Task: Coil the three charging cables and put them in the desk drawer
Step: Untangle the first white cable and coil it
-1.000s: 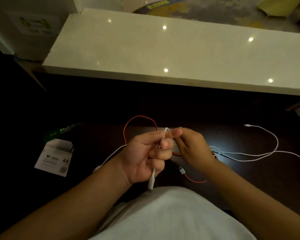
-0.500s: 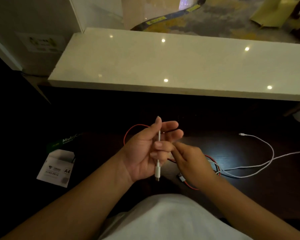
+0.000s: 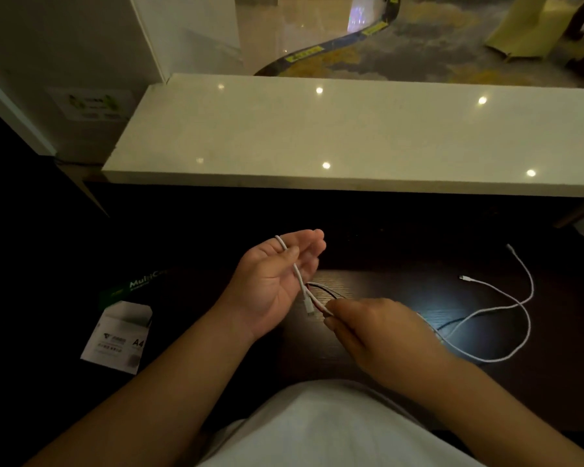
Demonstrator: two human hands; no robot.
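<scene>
My left hand (image 3: 277, 281) is raised palm-up over the dark desk, thumb pinning a white charging cable (image 3: 297, 274) that loops over the thumb and runs down across the palm, its plug hanging near the wrist. My right hand (image 3: 378, 328) pinches the same cable just below the plug, fingers closed. A red cable (image 3: 319, 287) and a dark strand show between the two hands. Another white cable (image 3: 506, 305) lies in loose curves on the desk to the right, its plugs pointing away. No drawer is in view.
A pale stone counter (image 3: 351, 136) runs across the far side, overhanging the dark desk (image 3: 385, 281). A ream of A4 paper (image 3: 118, 335) with a green wrapper lies at the left. My white shirt fills the bottom middle.
My left hand opened and lifted, with the white cable now looped over the thumb. My right hand moved down and right along the cable. The red loop behind the hands is now mostly hidden.
</scene>
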